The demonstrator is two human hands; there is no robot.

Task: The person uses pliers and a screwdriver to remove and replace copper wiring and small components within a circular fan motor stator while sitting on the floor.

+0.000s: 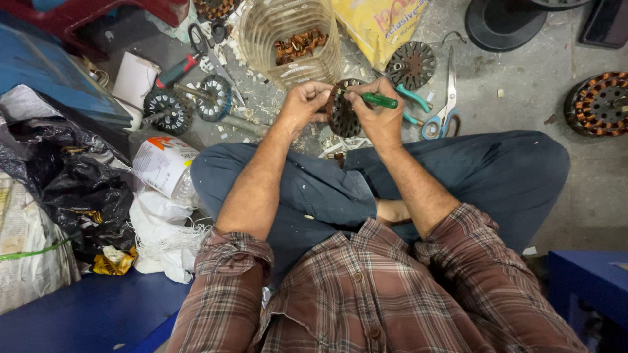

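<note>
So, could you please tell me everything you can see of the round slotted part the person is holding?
The round slotted part is a dark, rusty-brown metal disc with radial slots around its rim, like a motor stator core. It is held upright, tilted edge-on to the camera, above the person's lap. The left hand grips its left edge; the right hand steadies the other side while pressing a green-handled tool against it.

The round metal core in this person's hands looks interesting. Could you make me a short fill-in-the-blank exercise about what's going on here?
1. The left hand steadies a round slotted core, and the right hand grips a tool with a ____ handle.
2. Scissors with blue handles lie on the floor to the ____ of the hands.
3. The clear plastic container beyond the hands holds scraps of ____-coloured wire.

Missing words: green; right; copper
</note>
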